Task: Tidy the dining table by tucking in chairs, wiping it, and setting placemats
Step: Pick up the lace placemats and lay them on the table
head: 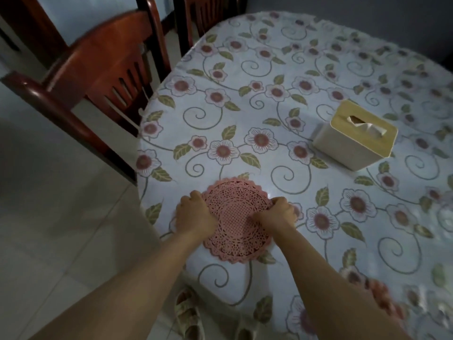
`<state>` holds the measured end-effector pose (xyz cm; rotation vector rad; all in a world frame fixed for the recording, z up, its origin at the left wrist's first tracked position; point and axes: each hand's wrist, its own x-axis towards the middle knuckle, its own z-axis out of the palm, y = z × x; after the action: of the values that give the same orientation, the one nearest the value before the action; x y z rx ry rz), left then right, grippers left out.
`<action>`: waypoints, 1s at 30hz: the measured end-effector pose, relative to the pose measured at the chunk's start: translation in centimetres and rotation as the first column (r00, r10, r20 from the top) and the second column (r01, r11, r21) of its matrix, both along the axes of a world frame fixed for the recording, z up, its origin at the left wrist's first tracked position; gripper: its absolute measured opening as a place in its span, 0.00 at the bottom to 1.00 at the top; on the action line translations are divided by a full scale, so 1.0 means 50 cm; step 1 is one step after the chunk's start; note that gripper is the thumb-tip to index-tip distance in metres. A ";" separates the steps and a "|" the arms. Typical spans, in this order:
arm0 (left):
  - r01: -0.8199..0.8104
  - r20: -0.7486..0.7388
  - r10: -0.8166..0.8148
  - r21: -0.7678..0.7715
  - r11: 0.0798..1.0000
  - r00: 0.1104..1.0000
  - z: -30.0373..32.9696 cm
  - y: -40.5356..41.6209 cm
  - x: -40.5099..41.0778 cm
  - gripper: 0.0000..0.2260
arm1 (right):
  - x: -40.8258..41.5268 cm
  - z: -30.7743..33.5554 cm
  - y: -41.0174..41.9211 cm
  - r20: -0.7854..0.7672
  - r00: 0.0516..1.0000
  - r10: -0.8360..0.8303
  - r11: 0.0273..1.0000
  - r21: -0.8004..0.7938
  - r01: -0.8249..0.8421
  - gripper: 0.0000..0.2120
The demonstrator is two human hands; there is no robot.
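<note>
A round pink lace placemat (236, 220) lies flat near the front edge of the worktop (269, 69), on its flowered cloth. The left hand (195, 213) and right hand (278, 213) grip its opposite edges, fingers curled around the rim. A tissue box (355, 136) stands well apart; a wooden chair (98, 69) sits at the left.

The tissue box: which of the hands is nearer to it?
Right. The right hand grips the pink placemat's right edge, below the tissue box; the left hand is farther left.
</note>
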<state>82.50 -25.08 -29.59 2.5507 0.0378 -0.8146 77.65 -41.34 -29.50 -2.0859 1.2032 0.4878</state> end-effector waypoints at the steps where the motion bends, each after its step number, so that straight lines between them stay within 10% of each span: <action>1: -0.006 -0.001 0.006 -0.019 1.000 1.000 -0.008 0.003 0.001 0.22 | 0.003 0.003 -0.001 -0.005 1.000 -0.009 1.000 0.009 0.009 0.36; 13: -0.117 -0.216 0.069 -0.220 0.969 0.974 0.036 0.016 0.022 0.31 | -0.010 0.125 -0.015 0.327 0.926 0.186 0.948 0.189 -0.257 0.14; 21: -0.505 -0.525 0.160 -0.620 0.600 0.836 0.173 0.032 0.068 0.39 | 0.026 0.301 -0.050 0.521 0.850 0.081 0.822 0.447 -0.352 0.16; 30: -0.573 -0.592 0.023 -0.769 0.285 0.806 0.284 0.085 0.085 0.12 | 0.057 0.387 -0.021 0.612 0.776 0.152 0.906 0.227 -0.357 0.17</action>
<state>86.77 -20.82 -15.41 1.0983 0.1745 -0.9041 80.49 -42.41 -10.15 -1.8988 0.4345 0.1251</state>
